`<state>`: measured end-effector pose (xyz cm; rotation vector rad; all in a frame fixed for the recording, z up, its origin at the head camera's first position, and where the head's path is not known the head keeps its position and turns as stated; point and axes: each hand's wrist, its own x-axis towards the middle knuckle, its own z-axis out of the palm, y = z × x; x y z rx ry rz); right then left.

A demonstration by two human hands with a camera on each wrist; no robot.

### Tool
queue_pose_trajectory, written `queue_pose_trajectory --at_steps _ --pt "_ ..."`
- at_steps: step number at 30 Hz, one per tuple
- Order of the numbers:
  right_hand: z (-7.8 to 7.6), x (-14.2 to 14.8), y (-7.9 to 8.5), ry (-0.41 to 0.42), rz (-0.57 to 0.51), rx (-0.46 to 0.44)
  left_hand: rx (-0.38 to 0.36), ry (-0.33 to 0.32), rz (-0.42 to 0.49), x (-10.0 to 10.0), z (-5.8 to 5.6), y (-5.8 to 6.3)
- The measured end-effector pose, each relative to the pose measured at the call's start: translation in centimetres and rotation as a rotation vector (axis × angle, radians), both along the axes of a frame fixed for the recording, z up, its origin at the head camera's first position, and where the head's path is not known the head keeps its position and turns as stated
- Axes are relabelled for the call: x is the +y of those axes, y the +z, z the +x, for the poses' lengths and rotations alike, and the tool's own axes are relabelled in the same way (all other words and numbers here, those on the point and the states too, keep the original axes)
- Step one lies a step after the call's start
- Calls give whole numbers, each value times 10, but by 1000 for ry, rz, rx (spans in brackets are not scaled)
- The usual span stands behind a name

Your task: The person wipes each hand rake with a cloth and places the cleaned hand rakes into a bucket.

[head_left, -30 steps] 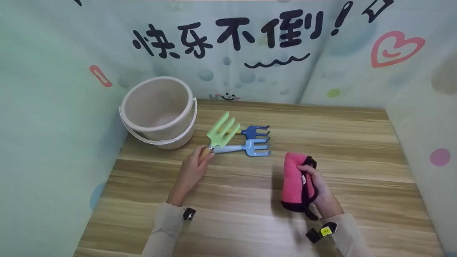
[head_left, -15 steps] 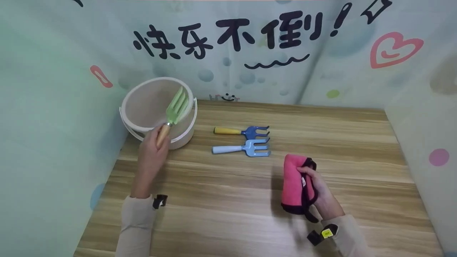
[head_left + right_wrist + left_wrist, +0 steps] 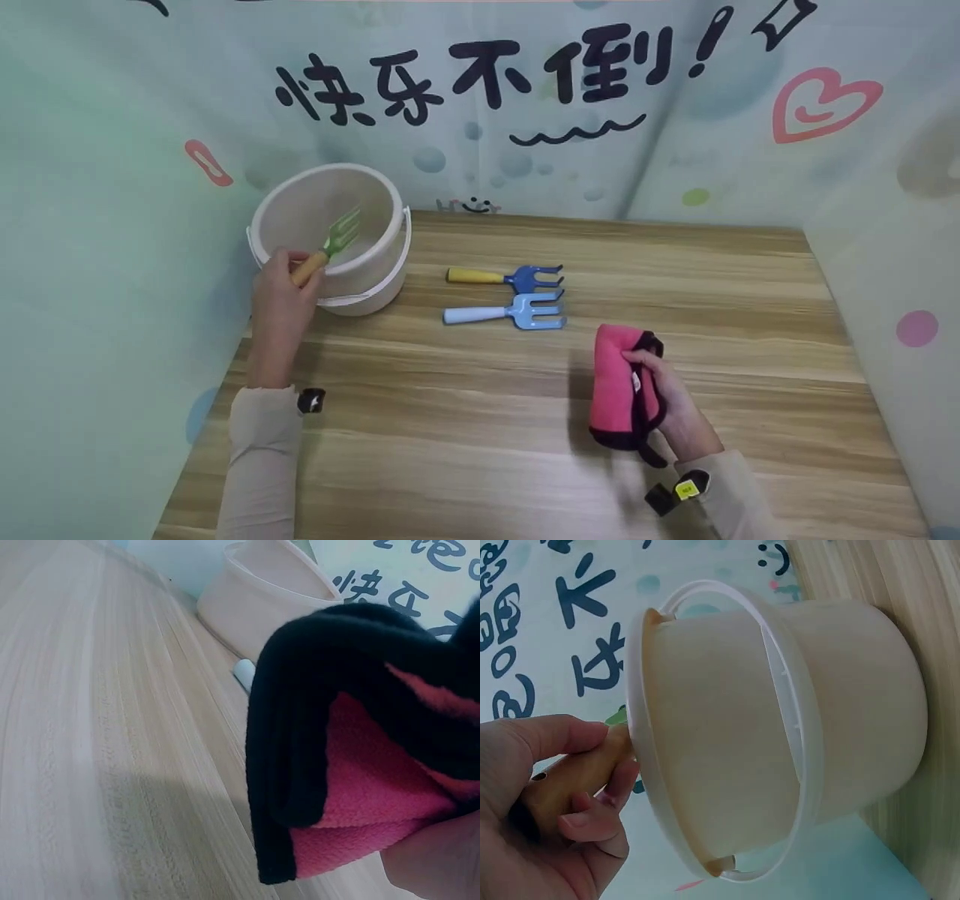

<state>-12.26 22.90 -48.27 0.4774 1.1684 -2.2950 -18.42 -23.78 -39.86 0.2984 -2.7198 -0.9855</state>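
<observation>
My left hand (image 3: 283, 315) grips the wooden handle (image 3: 581, 776) of a green hand fork (image 3: 343, 231) at the near rim of a white bucket (image 3: 382, 289). The fork's tines reach over the bucket's mouth; in the left wrist view the rim hides nearly all of the green head. On the right, my right hand (image 3: 679, 405) holds a folded pink cloth with black edging (image 3: 615, 386) above the table. That bundle fills much of the right wrist view, where only part of the hand shows.
Two more hand forks lie side by side on the wooden table (image 3: 480, 420): a dark blue one with a yellow handle (image 3: 476, 276) and a light blue one (image 3: 476, 315). A printed curtain (image 3: 525, 172) stands behind, with pale walls at both sides.
The left hand has carried the green hand fork leftward from above the other forks to the bucket, its tines now over the mouth. The right hand with the pink cloth stays nearly still.
</observation>
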Motion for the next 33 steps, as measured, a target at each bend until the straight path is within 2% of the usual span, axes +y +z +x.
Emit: queue_pose_trajectory --at_steps 4,9,16,20,27,30,33 --pt "0 0 -1 15 3 -13 42 2 -19 -1 -11 -1" --pt "-1 -1 -3 29 -22 -2 47 -19 -39 2 -26 -3" --pt "-1 0 -6 29 -14 1 70 -30 -88 5 -42 -12" --pt "-1 1 -6 44 -6 -3 45 -28 -128 4 -45 -15" --pt "-1 1 -4 22 -8 -22 -11 -45 -218 4 -44 -11" --pt "-1 0 -4 10 9 -27 14 -43 -262 7 -42 -11" --pt "-1 0 -3 3 8 -30 106 -27 -284 14 -40 -12"
